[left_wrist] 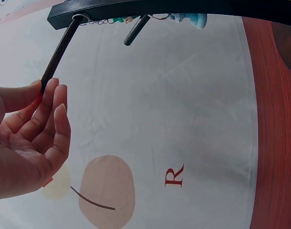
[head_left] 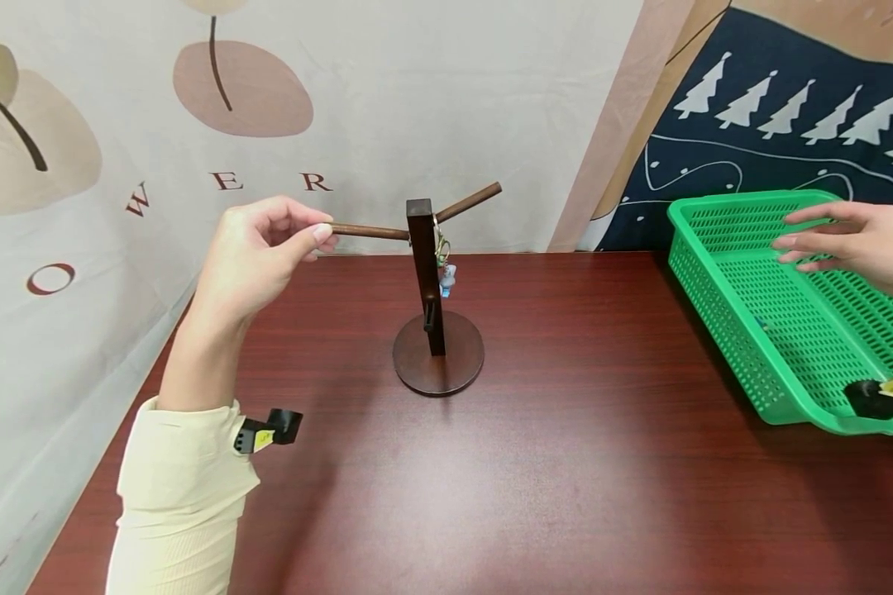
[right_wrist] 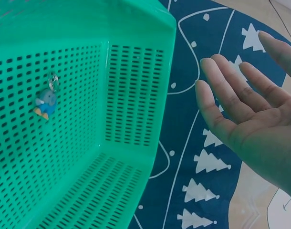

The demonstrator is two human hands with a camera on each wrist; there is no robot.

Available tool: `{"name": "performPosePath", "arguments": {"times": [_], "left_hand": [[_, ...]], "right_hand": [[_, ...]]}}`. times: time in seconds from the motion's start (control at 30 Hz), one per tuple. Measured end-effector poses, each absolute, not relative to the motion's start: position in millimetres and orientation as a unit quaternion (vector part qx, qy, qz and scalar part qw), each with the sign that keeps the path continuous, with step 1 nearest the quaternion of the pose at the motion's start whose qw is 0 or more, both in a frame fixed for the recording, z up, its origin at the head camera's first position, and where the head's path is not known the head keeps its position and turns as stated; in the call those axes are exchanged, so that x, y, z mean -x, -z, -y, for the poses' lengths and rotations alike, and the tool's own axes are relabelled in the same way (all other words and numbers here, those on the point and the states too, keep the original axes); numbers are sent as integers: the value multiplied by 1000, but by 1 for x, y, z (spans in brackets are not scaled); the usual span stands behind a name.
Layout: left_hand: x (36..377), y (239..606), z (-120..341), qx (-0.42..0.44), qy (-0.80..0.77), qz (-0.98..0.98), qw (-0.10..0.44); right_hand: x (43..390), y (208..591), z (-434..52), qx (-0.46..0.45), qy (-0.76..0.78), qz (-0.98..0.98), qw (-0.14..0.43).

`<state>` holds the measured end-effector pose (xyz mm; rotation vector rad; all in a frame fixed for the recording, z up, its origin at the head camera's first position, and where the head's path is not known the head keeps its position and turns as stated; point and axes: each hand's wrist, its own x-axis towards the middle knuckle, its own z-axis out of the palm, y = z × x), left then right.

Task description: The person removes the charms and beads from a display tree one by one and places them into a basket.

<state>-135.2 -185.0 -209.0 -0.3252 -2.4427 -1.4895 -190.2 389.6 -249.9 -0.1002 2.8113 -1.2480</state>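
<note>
Left hand (head_left: 256,252) pinches one round brown peg (head_left: 372,232) on one dark wooden stand (head_left: 426,281); empty right hand (head_left: 859,240), fingers outstretched, near one green plastic basket (head_left: 740,351) containing one blue figurine (right_wrist: 46,104).

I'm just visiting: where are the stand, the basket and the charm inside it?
Stand (head_left: 424,268): head view, on its upright post.
Basket (right_wrist: 131,95): right wrist view, on the inside of its slotted wall.
Charm (right_wrist: 45,102): right wrist view, on the little figure's body.
</note>
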Motion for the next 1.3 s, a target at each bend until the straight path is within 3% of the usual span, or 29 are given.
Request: {"name": "performPosePath", "arguments": {"times": [1.3], "left_hand": [[134,208,185,103,505,847,127]], "right_hand": [[184,226,-314,139,446,-883,45]]}}
